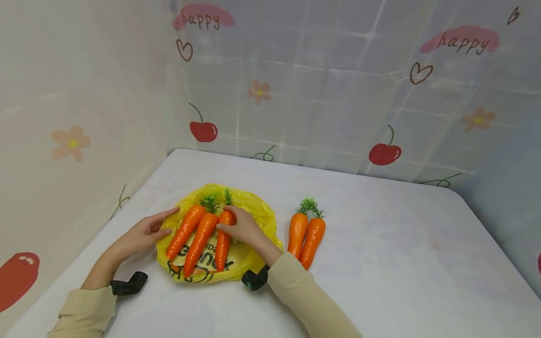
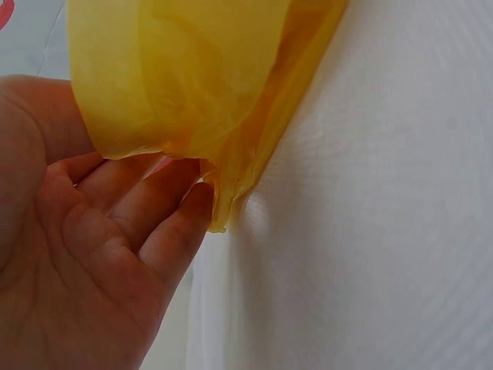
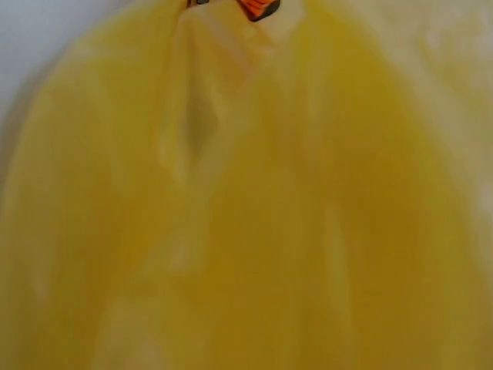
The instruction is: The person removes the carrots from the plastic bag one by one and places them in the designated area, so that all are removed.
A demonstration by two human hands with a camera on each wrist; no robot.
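Note:
Three orange toy carrots with green leafy tops lie on a yellow plastic bag [image 1: 258, 211] spread on the table. My right hand [image 1: 245, 229] grips the top of the rightmost carrot [image 1: 223, 246], thumb and fingers around it. Beside it lie the middle carrot [image 1: 200, 241] and the left carrot [image 1: 183, 232]. At the bag's left rim, my left hand [image 1: 145, 234] touches the plastic with thumb and index finger apart. In the left wrist view, yellow plastic [image 2: 177, 77] partly hides those fingers. The right wrist view holds mostly blurred yellow plastic [image 3: 254, 216]; the right hand is not visible there.
Two more carrots, one on the left [image 1: 297, 232] and one on the right [image 1: 313, 239], lie together to the right of the bag. The white table [image 1: 401, 253] meets patterned curtains [image 1: 317, 94] at its back and sides.

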